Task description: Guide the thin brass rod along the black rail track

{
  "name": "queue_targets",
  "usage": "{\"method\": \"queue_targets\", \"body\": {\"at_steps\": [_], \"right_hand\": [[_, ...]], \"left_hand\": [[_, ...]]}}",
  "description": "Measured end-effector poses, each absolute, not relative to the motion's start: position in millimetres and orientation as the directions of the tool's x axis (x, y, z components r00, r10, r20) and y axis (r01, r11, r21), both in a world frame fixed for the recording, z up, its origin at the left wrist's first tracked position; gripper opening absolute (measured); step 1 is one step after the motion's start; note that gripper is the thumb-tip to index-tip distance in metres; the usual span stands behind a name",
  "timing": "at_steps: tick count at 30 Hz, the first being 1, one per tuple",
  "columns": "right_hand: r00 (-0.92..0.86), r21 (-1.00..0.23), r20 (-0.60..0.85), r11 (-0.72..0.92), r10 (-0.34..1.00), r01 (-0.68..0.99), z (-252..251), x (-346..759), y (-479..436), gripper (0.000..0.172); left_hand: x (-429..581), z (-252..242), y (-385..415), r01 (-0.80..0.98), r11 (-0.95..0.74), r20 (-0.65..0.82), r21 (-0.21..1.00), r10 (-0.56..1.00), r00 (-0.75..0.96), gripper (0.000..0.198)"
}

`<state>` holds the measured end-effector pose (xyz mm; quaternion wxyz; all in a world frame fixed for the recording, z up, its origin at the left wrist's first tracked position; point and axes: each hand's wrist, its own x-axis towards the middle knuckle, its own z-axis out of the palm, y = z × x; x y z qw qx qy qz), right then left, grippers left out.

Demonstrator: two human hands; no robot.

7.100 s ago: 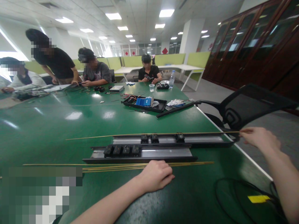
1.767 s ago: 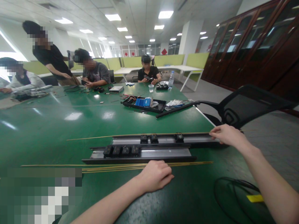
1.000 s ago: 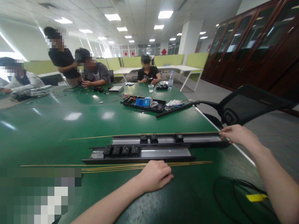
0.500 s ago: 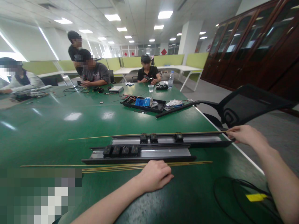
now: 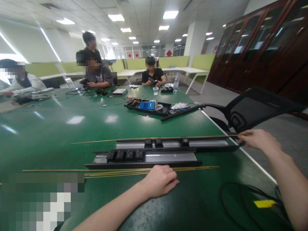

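Our right hand [image 5: 261, 141] pinches the long rod [image 5: 96, 141]; we should hold it straight along the far rail [image 5: 172, 145]. Whether our left hand [image 5: 161, 181] grips anything, we cannot tell.

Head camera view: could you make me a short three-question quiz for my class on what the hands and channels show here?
1. True or false: the left hand hides part of the bundle of thin rods from the camera.
2. How many black blocks sit in the nearer channel?
3. What does the right hand pinch? A) a water bottle; B) a single golden rod; C) a looped black cable.

Key: 1. True. 2. Four. 3. B.
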<state>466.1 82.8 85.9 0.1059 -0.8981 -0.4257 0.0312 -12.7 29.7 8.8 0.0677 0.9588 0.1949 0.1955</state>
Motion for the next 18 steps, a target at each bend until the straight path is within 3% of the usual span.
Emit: {"method": "queue_targets", "body": {"at_steps": [3, 14, 18], "right_hand": [[0.702, -0.251, -0.082, -0.697, 0.707, 0.672, 93.3, 459.8, 80.8, 0.033], [0.743, -0.291, -0.088, -0.73, 0.664, 0.618, 100.0, 456.7, 75.8, 0.032], [0.721, -0.262, 0.002, -0.696, 0.693, 0.669, 87.6, 472.7, 76.1, 0.035]], "left_hand": [[-12.6, 7.8, 29.8, 0.348, -0.914, 0.354, 0.206, 0.401, 0.845, 0.027], [-12.8, 8.4, 29.1, 0.348, -0.915, 0.36, 0.204, 0.4, 0.843, 0.027], [-12.6, 7.9, 29.3, 0.345, -0.917, 0.363, 0.199, 0.396, 0.843, 0.027]]}}
